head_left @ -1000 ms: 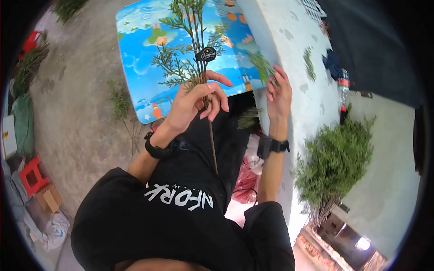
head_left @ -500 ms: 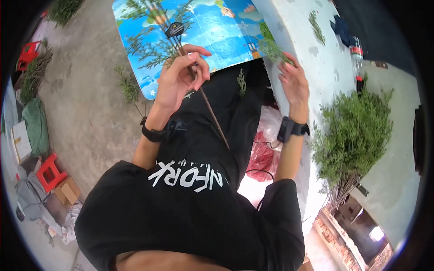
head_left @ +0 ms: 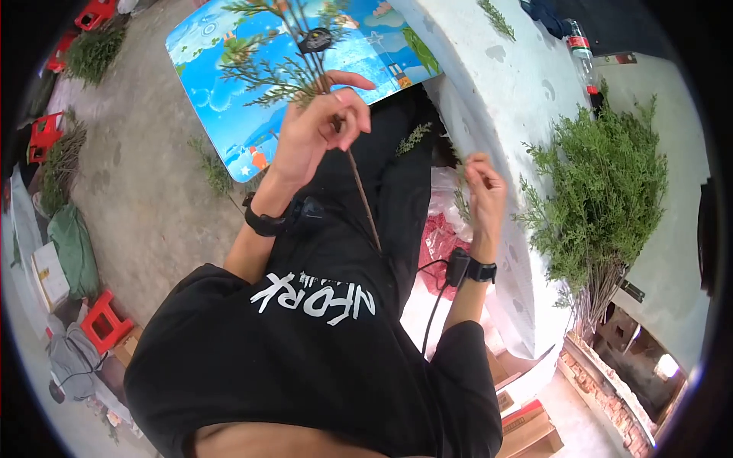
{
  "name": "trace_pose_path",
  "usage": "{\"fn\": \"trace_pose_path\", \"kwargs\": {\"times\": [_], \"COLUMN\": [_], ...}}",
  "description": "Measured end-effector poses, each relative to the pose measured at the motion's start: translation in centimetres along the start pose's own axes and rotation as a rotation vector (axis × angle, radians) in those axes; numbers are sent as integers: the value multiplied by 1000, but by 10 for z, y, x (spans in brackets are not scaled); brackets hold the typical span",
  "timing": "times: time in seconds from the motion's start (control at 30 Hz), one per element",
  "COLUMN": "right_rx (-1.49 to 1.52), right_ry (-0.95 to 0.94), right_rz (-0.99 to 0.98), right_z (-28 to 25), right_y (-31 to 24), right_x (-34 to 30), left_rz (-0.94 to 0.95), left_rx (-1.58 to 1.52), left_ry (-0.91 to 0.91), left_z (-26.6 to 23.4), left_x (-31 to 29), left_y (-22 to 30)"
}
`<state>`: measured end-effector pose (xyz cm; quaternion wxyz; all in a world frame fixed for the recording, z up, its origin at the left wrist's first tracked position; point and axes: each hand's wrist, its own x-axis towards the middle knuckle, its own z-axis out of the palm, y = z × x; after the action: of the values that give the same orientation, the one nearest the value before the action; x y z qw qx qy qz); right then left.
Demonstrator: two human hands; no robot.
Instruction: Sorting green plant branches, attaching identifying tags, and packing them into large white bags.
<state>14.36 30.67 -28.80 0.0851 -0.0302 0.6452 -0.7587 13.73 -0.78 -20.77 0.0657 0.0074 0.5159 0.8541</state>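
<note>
Two bare hands out in front of black trousers (head_left: 397,187). Left hand (head_left: 314,130) closed around the stem of a leafy branch (head_left: 363,197), its foliage and black tag (head_left: 314,40) above the fist. Right hand (head_left: 485,187) — fingers bunched, a small sprig (head_left: 462,202) just beside the fingertips; cannot tell if it is gripped. Beyond: blue patterned table (head_left: 210,99) under the foliage; bushy green bundle (head_left: 599,183) to the right; clear bottle (head_left: 582,61) farther up.
</note>
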Motion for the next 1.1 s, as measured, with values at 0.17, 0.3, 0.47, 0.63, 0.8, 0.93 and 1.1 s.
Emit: {"fn": "trace_pose_path", "kwargs": {"times": [0.17, 0.3, 0.47, 0.63, 0.8, 0.93, 1.1], "right_rx": [390, -335, -874, -568, -459, -352, 1], "right_ry": [98, 319, 48, -90, -142, -211, -585], "right_rz": [237, 517, 257, 119, 77, -64, 33], "right_z": [1, -29, -34, -9, 34, 80, 88], "right_y": [54, 108, 207, 207, 76, 3, 30], "right_x": [21, 70, 111, 104, 114, 152, 166], "left_rz": [80, 84, -12, 3, 13, 47, -1], "left_rx": [-37, -112, -150, -352, -366, -398, -419], "left_ry": [-203, -282, -336, -463, -488, -453, -415], "left_z": [28, 39, 41, 38, 35, 39, 47], "left_x": [3, 7, 5, 9, 15, 9, -6], "left_y": [2, 4, 12, 26, 43, 49, 50]}}
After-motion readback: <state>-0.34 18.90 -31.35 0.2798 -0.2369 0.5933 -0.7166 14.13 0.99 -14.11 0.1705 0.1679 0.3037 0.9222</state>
